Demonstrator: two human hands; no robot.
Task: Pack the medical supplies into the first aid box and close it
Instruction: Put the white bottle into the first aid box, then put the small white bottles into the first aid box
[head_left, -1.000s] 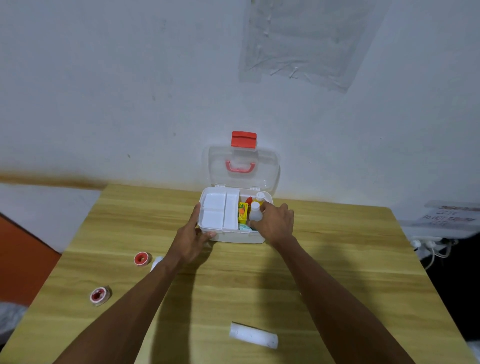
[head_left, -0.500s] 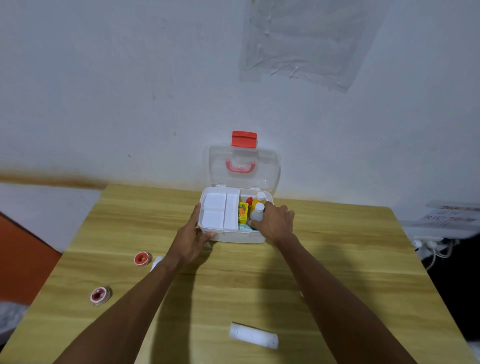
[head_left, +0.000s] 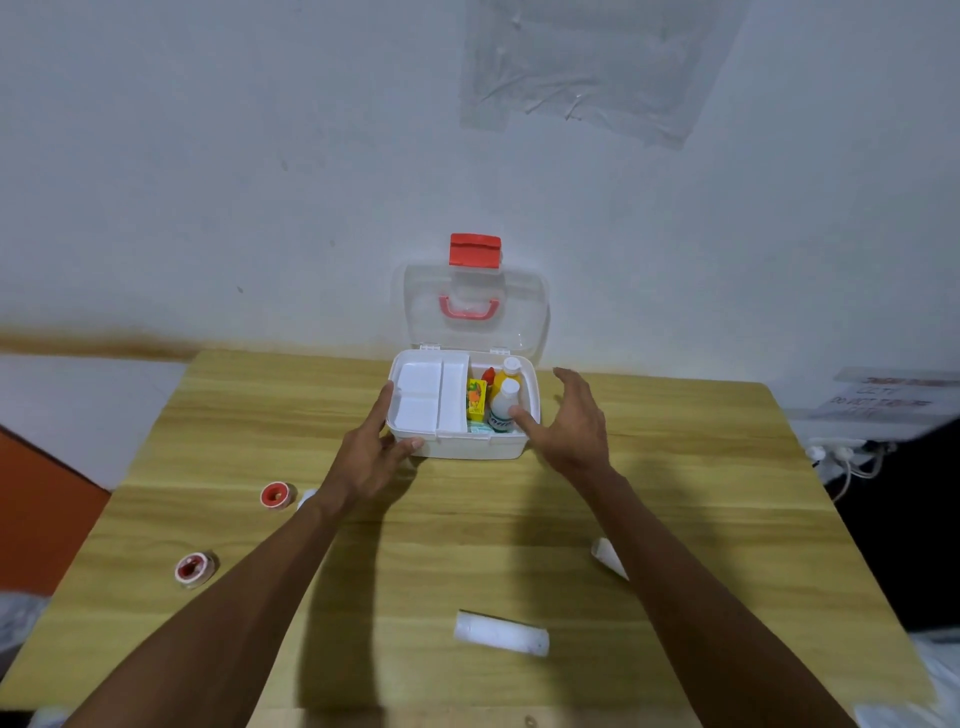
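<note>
The white first aid box (head_left: 467, 447) stands open at the table's far edge, its clear lid (head_left: 524, 312) with a red latch leaning against the wall. Inside, a white tray (head_left: 428, 397) fills the left part; a yellow carton (head_left: 476, 397), a white bottle (head_left: 505, 402) and a yellow bottle (head_left: 506, 371) stand in the right part. My left hand (head_left: 371, 452) grips the box's front left corner. My right hand (head_left: 571, 421) hovers open just right of the box, empty. On the table lie two red tape rolls (head_left: 277, 495) (head_left: 194, 568) and two white tubes (head_left: 501, 633) (head_left: 609, 557).
The wooden table (head_left: 467, 545) meets a white wall at the back. A small white item (head_left: 306, 498) peeks out beside my left wrist. White plugs and cables (head_left: 841, 457) hang off to the right, past the table's edge.
My right hand has let go of the white bottle, which now stands in the box, and has drawn back to the right with fingers spread. My left hand has stayed on the box.
</note>
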